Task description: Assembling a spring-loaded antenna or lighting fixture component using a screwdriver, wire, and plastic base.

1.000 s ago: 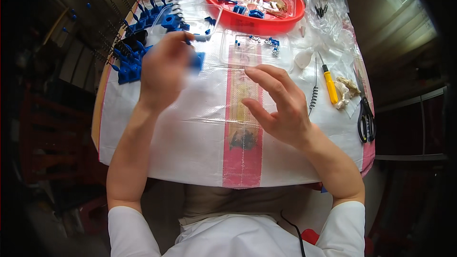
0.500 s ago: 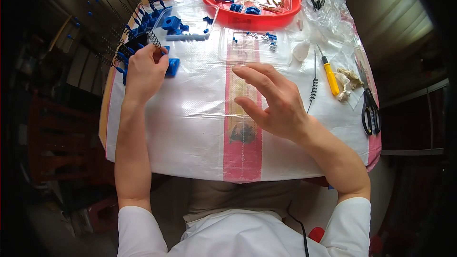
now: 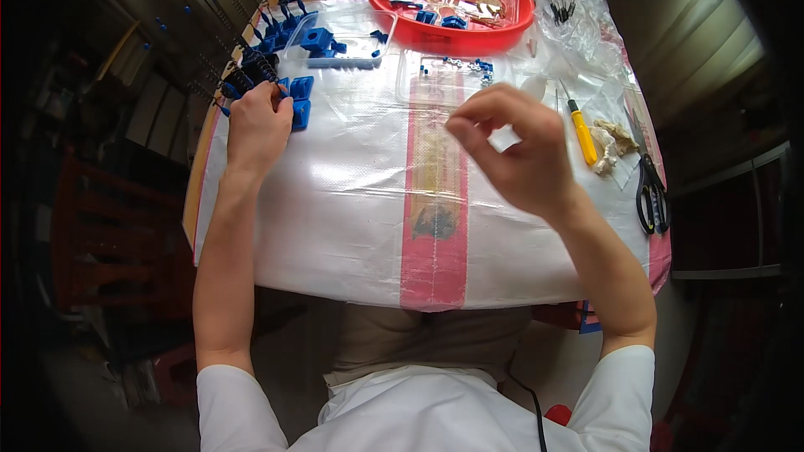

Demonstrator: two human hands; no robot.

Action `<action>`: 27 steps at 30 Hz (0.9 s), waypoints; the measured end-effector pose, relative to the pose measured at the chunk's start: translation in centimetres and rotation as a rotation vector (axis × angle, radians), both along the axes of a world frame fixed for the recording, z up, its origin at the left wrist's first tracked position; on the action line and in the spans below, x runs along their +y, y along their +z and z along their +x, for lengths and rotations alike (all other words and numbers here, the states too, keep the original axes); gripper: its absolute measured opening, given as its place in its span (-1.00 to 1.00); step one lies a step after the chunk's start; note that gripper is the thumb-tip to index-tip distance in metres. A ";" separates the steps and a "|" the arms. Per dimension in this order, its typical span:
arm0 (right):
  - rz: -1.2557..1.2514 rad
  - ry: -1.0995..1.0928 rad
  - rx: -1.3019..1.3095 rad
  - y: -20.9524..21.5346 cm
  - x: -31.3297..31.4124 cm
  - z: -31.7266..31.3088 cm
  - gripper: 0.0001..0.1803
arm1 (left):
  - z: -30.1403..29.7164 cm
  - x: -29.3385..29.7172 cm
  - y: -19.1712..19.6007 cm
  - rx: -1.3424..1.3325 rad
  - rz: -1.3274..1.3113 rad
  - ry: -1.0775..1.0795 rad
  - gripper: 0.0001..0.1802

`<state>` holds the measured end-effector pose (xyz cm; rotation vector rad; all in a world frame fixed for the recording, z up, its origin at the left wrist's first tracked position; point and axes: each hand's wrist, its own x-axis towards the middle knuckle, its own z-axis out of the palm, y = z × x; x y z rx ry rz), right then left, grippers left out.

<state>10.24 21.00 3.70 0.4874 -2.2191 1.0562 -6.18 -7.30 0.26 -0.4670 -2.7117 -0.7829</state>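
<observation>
At the far left edge of the round worktop (image 3: 251, 234), covered in a white woven plastic sheet with a red stripe down its middle (image 3: 435, 226), your left hand (image 3: 258, 127) rests knuckles up beside a pair of small blue square plastic blocks (image 3: 300, 100). Its grip is curled over the end of a dark coiled spring on a thin rod (image 3: 251, 67), one of a row of such blue-tipped springs fanning along the edge; whether the fingers actually pinch it, you cannot tell from above. Your right hand (image 3: 519, 151) hovers above the sheet near the middle, thumb and forefinger brought together as if pinching something tiny, though nothing can be made out between them.

Beyond lie a clear shallow tray with blue plastic parts (image 3: 335, 42), a red oval divided tray of small blue pieces (image 3: 502, 29), a crumpled clear plastic bag (image 3: 578, 8), a yellow-handled screwdriver (image 3: 583, 132) and black-handled scissors (image 3: 651, 192) at the right.

It looks like a pick-up step in an assembly job: the left hand fetching a spring piece. The next move would call for a firm pinch and a clean lift clear of the neighbouring springs.
</observation>
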 end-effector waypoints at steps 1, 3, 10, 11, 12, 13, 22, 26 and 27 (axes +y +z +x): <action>-0.034 -0.004 -0.003 0.8 0.2 0.0 -0.89 | 0.1 -0.2 0.0 -0.003 0.001 0.002 -0.80; -0.076 -0.009 -0.084 2.1 0.7 -0.1 -0.89 | 0.2 -0.3 0.1 -0.011 0.011 0.000 -0.79; 0.497 0.066 -0.159 0.7 -1.1 -3.8 -0.88 | 6.3 -1.0 2.6 -0.001 -0.143 -0.087 -0.69; 0.624 0.076 -0.182 0.1 -2.2 -5.1 -0.85 | 7.4 -0.8 2.6 -0.012 -0.135 -0.148 -0.69; 0.660 0.086 -0.166 -0.9 -3.5 -6.8 -0.82 | 8.1 -0.6 2.6 -0.020 -0.128 -0.207 -0.68; 0.700 0.088 -0.147 -1.7 -4.9 -8.7 -0.78 | 8.5 -0.2 2.6 0.035 -0.138 -0.276 -0.68; 0.729 0.082 -0.238 -4.1 -12.2 -17.7 -0.76 | 6.5 -0.9 0.2 0.095 -0.335 -0.417 -0.58; 0.743 0.028 -0.304 -4.3 -11.5 -16.5 -0.85 | 6.5 -1.5 -0.2 0.092 -0.287 -0.425 -0.60; 0.719 0.013 -0.289 -4.5 -11.1 -16.0 -0.85 | 6.5 -1.6 0.0 0.083 -0.284 -0.433 -0.60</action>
